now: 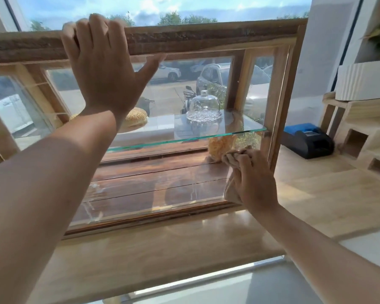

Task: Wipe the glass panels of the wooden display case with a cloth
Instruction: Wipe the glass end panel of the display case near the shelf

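The wooden display case stands on a light wooden counter in front of a window. Its front glass panel faces me. My left hand grips the rough top beam of the case, fingers curled over its edge and thumb spread along the underside. My right hand holds a crumpled beige cloth against the lower right corner of the front glass, beside the right post.
Inside, a glass shelf carries a glass dome and a round sesame loaf. A black and blue device sits on the counter to the right, next to a stepped wooden rack.
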A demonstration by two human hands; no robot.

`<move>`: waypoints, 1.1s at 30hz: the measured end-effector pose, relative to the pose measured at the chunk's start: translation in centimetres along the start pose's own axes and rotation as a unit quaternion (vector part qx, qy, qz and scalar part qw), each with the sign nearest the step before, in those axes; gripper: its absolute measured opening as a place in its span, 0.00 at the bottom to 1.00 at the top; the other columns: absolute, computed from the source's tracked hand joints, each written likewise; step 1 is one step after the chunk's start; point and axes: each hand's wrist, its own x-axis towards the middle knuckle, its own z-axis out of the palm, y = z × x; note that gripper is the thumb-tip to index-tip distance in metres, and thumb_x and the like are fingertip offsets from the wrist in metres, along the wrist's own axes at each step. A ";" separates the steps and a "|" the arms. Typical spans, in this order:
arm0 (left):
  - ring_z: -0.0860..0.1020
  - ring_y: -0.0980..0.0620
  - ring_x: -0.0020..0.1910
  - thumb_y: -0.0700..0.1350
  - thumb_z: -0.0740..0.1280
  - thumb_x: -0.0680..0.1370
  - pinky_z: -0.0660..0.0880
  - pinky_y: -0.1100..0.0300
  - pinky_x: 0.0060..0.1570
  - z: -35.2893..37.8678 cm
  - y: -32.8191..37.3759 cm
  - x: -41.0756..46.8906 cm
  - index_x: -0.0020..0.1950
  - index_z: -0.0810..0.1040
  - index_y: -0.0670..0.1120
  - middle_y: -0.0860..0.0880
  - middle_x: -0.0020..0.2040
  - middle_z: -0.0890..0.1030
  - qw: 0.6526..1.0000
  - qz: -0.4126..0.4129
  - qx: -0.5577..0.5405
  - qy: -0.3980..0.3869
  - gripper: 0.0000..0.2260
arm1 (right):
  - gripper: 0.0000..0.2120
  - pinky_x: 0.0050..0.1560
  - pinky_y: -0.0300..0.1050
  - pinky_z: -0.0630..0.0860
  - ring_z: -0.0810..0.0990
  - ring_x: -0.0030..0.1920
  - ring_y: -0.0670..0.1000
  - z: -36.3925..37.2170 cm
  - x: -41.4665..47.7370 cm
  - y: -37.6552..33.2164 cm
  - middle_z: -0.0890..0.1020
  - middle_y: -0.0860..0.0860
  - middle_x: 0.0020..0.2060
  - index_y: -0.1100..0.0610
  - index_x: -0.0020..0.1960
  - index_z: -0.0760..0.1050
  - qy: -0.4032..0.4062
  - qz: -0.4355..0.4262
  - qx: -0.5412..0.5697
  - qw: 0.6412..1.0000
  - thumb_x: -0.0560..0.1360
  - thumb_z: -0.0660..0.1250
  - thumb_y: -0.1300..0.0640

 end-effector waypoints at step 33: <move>0.73 0.39 0.56 0.72 0.48 0.79 0.64 0.42 0.64 0.5 0.0 0.0 0.59 0.73 0.40 0.39 0.56 0.75 0.998 0.011 -0.011 0.056 0.36 | 0.12 0.45 0.53 0.75 0.75 0.48 0.58 5.4 -0.8 -11.1 0.72 0.55 0.59 0.54 0.61 0.71 0.025 -0.214 0.047 0.975 0.78 0.65 0.58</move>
